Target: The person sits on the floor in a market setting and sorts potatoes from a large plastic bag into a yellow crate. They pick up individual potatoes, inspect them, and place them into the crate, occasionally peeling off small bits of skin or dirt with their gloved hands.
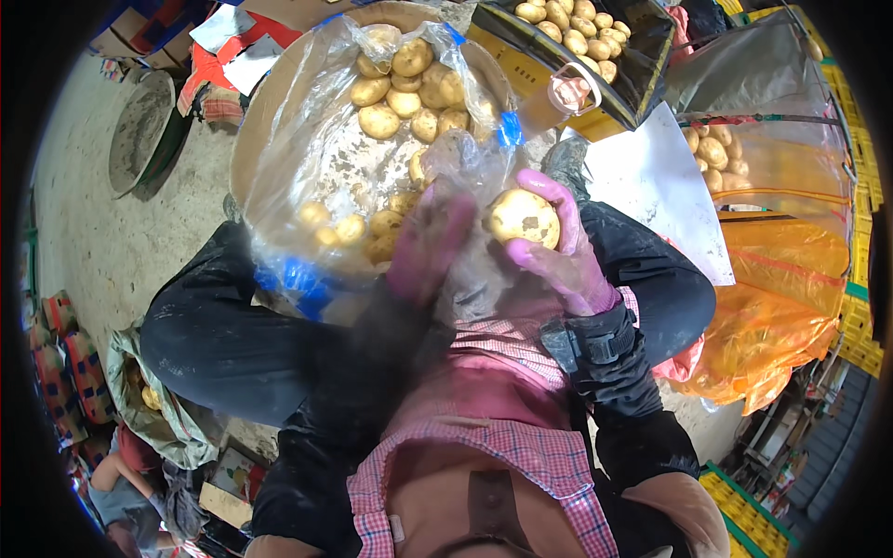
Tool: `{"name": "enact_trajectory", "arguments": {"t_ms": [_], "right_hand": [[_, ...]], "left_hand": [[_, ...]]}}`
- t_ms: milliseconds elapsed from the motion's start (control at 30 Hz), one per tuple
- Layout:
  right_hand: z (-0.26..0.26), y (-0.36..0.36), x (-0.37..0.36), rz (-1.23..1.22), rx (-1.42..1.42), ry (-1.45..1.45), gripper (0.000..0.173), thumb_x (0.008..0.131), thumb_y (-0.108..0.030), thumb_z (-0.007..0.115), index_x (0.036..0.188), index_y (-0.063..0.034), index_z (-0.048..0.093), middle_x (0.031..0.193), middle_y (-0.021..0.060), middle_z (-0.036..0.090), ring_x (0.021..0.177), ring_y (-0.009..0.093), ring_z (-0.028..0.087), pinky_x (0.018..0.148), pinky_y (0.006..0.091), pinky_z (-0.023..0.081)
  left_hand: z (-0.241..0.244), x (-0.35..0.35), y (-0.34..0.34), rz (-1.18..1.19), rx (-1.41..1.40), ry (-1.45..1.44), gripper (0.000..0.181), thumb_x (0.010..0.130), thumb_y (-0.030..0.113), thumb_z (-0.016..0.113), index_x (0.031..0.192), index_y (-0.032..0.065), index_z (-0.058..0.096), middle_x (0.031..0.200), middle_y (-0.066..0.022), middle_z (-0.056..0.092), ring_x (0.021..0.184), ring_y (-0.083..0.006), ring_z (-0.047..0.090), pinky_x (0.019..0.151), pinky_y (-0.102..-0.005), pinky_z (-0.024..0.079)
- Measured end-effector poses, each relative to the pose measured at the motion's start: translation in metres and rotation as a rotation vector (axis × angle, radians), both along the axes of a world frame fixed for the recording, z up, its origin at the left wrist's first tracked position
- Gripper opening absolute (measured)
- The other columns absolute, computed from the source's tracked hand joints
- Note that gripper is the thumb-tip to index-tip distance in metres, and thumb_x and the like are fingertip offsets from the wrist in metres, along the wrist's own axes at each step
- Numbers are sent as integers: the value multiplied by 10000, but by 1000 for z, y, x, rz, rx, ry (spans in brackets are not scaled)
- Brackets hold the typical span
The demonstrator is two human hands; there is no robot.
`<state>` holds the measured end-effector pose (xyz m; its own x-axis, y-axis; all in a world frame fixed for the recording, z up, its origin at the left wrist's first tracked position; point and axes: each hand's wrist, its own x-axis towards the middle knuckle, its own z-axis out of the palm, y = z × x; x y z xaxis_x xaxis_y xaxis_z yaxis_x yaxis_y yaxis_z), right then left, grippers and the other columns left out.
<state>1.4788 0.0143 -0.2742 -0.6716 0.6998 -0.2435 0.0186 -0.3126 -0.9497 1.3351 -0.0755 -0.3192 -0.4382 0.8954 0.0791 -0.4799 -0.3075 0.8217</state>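
A large potato with a dark patch on its skin rests in my right hand, gripped between thumb and fingers. Both hands wear pink gloves. My left hand is motion-blurred over the near right side of a round tub lined with clear plastic film; whether it holds anything cannot be made out. Inside the tub, a heap of potatoes lies at the far side, and several smaller potatoes sit at the near side. Blue tape fastens the film to the rim.
A yellow crate with a black liner holds potatoes at the upper right. Beside it stands a lidded plastic jug. White sheet, orange plastic and bagged potatoes lie to the right. Leftward are a basin, an open sack and another person.
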Motion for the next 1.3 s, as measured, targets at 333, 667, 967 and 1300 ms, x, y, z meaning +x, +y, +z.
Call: {"name": "enact_trajectory", "arguments": {"t_ms": [333, 667, 967, 1300], "right_hand": [[-2, -13, -12, -54, 1075, -464, 655, 718, -118, 748, 1300, -40, 458, 1223, 193, 494, 1125, 323, 506, 945, 387, 423], [34, -4, -5, 6, -218, 9, 710, 776, -134, 721, 1381, -87, 353, 1238, 26, 491, 996, 89, 493, 850, 238, 439], [44, -7, -4, -48, -439, 81, 614, 844, -245, 603, 1373, -61, 353, 1079, 63, 509, 750, 110, 509, 661, 235, 431], [41, -3, 3, 22, -235, -96, 495, 927, -333, 544, 1302, -41, 404, 912, 42, 550, 572, 72, 476, 492, 196, 347]], "left_hand": [[18, 4, 10, -128, -209, 294, 247, 828, 35, 613, 1061, 52, 530, 923, -26, 538, 870, -103, 524, 758, -275, 447], [5, -12, -3, 13, -325, 515, 157, 863, -7, 568, 1014, 36, 560, 851, -26, 576, 745, -77, 533, 642, -232, 447], [43, -5, 2, -71, -269, -107, 188, 917, 34, 532, 1103, 55, 548, 935, 0, 573, 811, -61, 523, 683, -226, 444], [47, -14, 6, -208, -280, 194, 225, 834, 57, 619, 1055, 35, 583, 932, -9, 591, 873, -105, 566, 757, -269, 468]]}}
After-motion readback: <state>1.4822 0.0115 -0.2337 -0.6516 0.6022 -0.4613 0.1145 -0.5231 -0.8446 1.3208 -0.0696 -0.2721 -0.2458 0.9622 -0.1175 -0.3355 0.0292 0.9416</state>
